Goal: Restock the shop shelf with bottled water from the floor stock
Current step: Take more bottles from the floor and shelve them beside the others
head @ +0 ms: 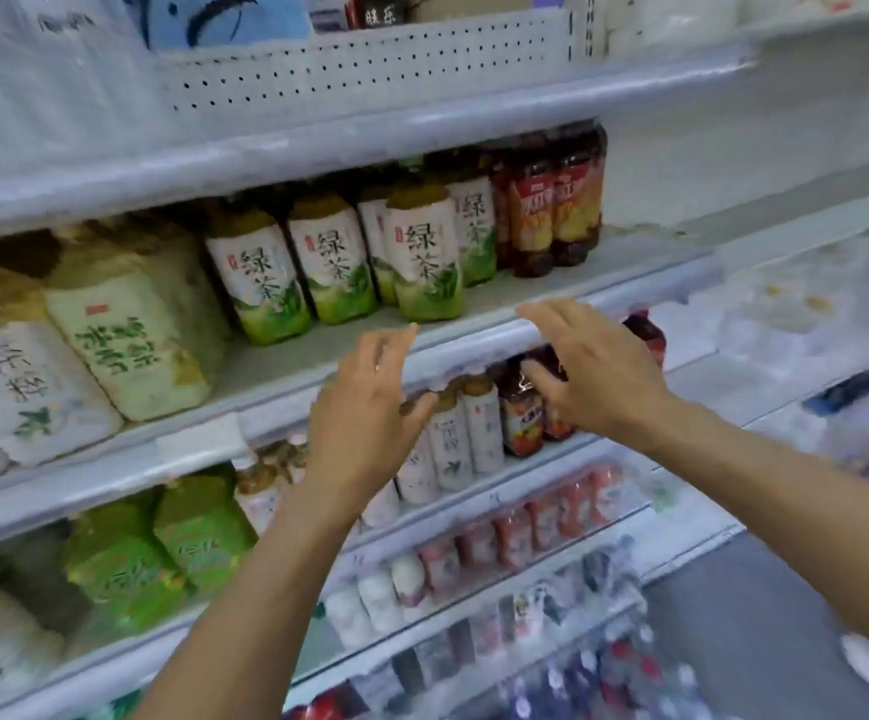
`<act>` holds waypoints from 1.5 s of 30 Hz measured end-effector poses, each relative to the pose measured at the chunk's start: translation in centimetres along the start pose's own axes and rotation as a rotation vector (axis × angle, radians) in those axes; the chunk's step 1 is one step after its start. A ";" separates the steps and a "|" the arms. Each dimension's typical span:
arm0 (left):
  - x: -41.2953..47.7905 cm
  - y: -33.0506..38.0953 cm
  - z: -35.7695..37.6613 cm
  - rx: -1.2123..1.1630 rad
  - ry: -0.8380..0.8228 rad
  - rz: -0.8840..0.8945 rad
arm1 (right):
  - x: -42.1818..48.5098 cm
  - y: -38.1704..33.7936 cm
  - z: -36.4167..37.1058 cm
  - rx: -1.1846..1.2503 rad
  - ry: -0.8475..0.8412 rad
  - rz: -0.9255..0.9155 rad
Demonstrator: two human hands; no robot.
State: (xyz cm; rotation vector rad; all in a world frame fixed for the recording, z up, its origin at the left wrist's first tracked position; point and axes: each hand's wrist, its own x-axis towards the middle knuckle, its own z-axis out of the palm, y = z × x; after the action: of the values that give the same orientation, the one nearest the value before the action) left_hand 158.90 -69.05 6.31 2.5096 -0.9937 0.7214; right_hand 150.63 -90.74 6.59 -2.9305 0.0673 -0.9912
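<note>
A: Head view. How do the hands stand?

B: Both are up in front of the shelf, at its grey front rail. The left hand has its fingers straight and loosely spread, holding nothing. The right hand is the same: fingers fanned, slightly bent, empty. I cannot tell whether either one touches the rail.

A: What stands just beyond them?

B: Upright green tea bottles are on the shelf board, above and behind the left hand. To their right, above the right hand, are dark tea bottles with red and yellow labels. Far out to the left of the left hand are wrapped packs of green tea, their labels turned sideways.

A: And under the hands?

B: On the next level down, partly hidden by the hands, are small pale-labelled bottles. A dark bottle with a red label stands just beside the right thumb.

A: Where is the bottled water?

B: The bottled water is well below both hands — clear wrapped bottles at the bottom edge, under the right forearm. That part is blurred, so I cannot tell whether they rest on the floor. Between them and the hands is a row of red-labelled bottles on a lower level.
</note>
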 end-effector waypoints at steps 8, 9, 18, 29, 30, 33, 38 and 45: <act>-3.4 11.9 14.5 -0.128 -0.324 -0.155 | -11.1 15.8 3.2 0.031 -0.437 0.177; -4.5 13.3 16.3 -0.143 -0.363 -0.187 | -12.6 17.5 4.1 0.060 -0.468 0.196; -17.5 21.1 29.9 -0.322 -0.726 -0.509 | -27.0 25.7 13.6 0.185 -0.931 0.362; -32.4 21.0 49.2 -0.411 -1.093 -0.765 | -44.7 25.6 33.1 0.190 -1.366 0.394; -33.8 20.7 51.8 -0.414 -1.122 -0.772 | -46.4 25.4 35.5 0.181 -1.396 0.390; -37.4 20.0 59.3 -0.398 -1.222 -0.752 | -51.0 25.0 42.7 0.223 -1.431 0.403; -41.8 19.0 69.8 -0.380 -1.273 -0.702 | -56.8 24.5 53.0 0.175 -1.463 0.363; -45.1 18.4 77.6 -0.161 -1.250 -0.484 | -61.8 24.0 60.7 0.023 -1.310 0.160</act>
State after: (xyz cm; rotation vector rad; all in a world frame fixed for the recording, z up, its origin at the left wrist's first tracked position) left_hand 143.21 -95.41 -79.97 2.7425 -0.5904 -1.1485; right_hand 137.84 -109.31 -80.41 -2.8384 0.2103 0.9793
